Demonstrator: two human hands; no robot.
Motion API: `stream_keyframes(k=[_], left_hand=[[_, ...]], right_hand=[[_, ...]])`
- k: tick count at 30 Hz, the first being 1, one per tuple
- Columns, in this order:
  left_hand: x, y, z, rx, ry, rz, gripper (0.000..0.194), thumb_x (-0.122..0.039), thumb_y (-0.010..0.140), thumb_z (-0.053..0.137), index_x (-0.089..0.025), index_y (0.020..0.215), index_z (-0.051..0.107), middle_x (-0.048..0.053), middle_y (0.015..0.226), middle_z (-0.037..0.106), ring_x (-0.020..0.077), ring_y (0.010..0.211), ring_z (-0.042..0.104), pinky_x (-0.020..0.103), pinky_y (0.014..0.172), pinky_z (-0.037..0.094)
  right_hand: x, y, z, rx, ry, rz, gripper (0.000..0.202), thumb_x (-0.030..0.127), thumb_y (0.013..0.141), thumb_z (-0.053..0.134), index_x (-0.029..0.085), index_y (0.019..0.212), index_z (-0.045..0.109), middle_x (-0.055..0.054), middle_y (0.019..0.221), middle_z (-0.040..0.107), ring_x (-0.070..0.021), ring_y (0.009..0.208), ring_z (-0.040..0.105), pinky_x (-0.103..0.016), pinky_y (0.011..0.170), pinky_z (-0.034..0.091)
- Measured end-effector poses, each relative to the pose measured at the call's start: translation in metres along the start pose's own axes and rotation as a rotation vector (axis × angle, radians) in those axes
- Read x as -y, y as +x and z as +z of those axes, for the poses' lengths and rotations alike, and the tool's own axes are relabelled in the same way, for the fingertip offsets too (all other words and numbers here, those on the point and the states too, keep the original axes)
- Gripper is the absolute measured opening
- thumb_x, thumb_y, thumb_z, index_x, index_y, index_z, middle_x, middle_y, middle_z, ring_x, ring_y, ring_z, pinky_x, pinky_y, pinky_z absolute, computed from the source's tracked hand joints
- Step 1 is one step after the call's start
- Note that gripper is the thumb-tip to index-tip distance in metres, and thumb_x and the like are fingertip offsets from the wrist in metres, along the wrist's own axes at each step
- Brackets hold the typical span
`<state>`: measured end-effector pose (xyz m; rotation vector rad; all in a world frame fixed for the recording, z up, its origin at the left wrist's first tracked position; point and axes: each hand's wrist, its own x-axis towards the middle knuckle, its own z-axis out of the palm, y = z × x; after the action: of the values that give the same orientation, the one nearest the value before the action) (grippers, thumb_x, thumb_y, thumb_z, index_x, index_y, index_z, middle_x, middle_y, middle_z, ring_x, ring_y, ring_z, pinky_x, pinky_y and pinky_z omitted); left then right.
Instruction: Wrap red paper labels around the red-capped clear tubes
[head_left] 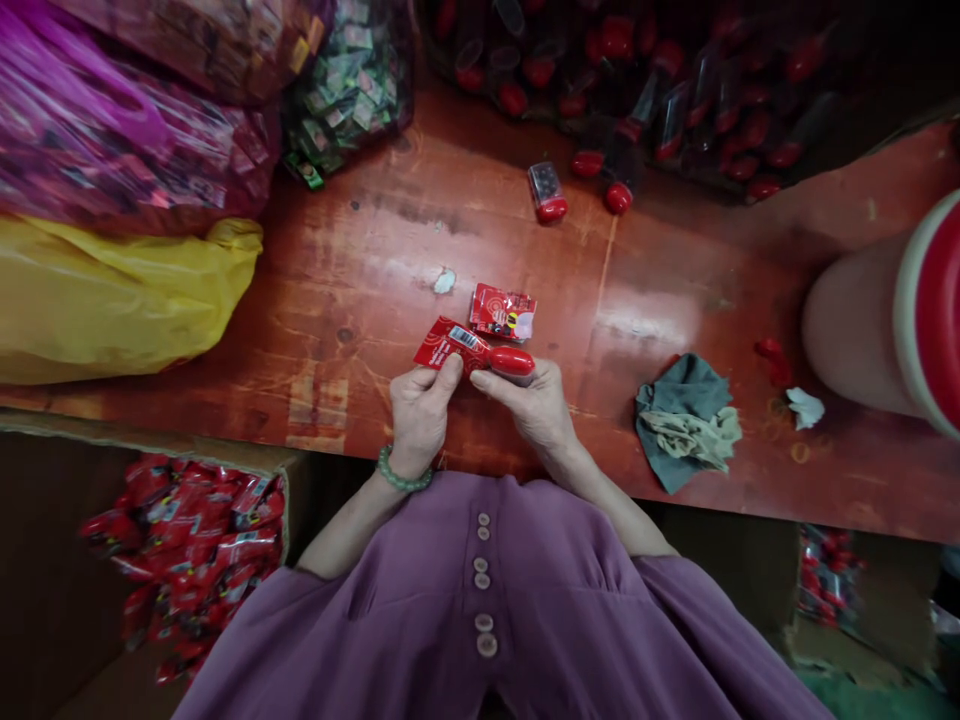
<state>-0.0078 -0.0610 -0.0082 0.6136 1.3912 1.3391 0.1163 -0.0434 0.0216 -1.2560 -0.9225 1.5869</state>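
Note:
Between my hands, close to the table's near edge, is a red printed card [442, 345] with a barcode, next to a red-capped clear plastic container [511, 361]. My left hand [421, 408], with a green bead bracelet at the wrist, pinches the card between thumb and fingers. The container lies in my right hand [534, 400], thumb along its near side; its clear part is mostly hidden by the fingers. Whether card and container are joined I cannot tell. Just beyond them lies a second red printed packet [503, 311].
A red-capped clear container [547, 193] stands farther back, before a dark heap of similar ones [619, 195]. Bags [120, 300] crowd the left. A crumpled cloth [686, 420] and a large red-lidded tub [862, 310] are at right. Below left, a carton [289, 500] holds red packets.

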Motion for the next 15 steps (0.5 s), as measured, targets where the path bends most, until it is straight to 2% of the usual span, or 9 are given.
stream_keyframes(k=[3,5,7,9,11,15], left_hand=[[0.001,-0.001,-0.001,0.036,0.116,0.116,0.061,-0.055,0.079,0.071,-0.017,0.043,0.040,-0.006,0.046,0.032,0.0062,0.047,0.029,0.025,0.048,0.028],[-0.001,-0.001,-0.001,0.061,0.162,0.174,0.060,-0.054,0.082,0.068,-0.017,0.044,0.041,-0.006,0.047,0.033,0.0067,0.049,0.029,0.025,0.048,0.028],[-0.004,-0.002,-0.001,0.061,0.178,0.207,0.059,-0.053,0.084,0.067,-0.017,0.044,0.041,-0.005,0.049,0.035,0.0068,0.049,0.029,0.025,0.049,0.029],[-0.006,-0.002,-0.001,0.041,0.189,0.212,0.060,-0.051,0.085,0.067,-0.016,0.044,0.040,-0.005,0.048,0.033,0.0067,0.049,0.028,0.025,0.049,0.027],[-0.006,-0.002,-0.001,0.027,0.202,0.202,0.060,-0.052,0.084,0.066,-0.016,0.044,0.040,-0.005,0.048,0.032,0.0066,0.049,0.027,0.026,0.049,0.026],[-0.003,-0.001,-0.004,0.030,0.191,0.179,0.061,-0.056,0.083,0.067,-0.017,0.044,0.040,-0.005,0.049,0.033,0.0068,0.049,0.028,0.026,0.048,0.026]], right_hand=[[-0.003,0.001,0.005,0.010,0.081,0.043,0.021,0.033,0.066,0.085,0.027,0.085,0.078,0.004,0.089,0.077,-0.0129,0.080,0.067,-0.033,0.086,0.056],[-0.002,0.002,0.009,-0.013,0.126,0.057,0.018,0.032,0.066,0.084,0.026,0.082,0.077,0.005,0.082,0.075,-0.0109,0.072,0.063,-0.029,0.076,0.055],[-0.001,0.003,0.012,-0.042,0.139,0.053,0.014,0.030,0.067,0.083,0.023,0.074,0.072,0.007,0.068,0.067,-0.0080,0.059,0.054,-0.024,0.062,0.048],[0.000,0.004,0.014,-0.054,0.143,0.034,0.019,0.027,0.070,0.081,0.021,0.064,0.065,0.008,0.055,0.056,-0.0060,0.050,0.044,-0.021,0.052,0.039],[0.002,0.004,0.016,-0.061,0.172,0.006,0.025,0.025,0.071,0.079,0.020,0.060,0.058,0.009,0.051,0.049,-0.0049,0.047,0.040,-0.021,0.049,0.033],[0.006,0.004,0.020,-0.076,0.261,-0.014,0.021,0.020,0.069,0.079,0.020,0.064,0.059,0.010,0.052,0.049,-0.0035,0.045,0.039,-0.020,0.047,0.030]])
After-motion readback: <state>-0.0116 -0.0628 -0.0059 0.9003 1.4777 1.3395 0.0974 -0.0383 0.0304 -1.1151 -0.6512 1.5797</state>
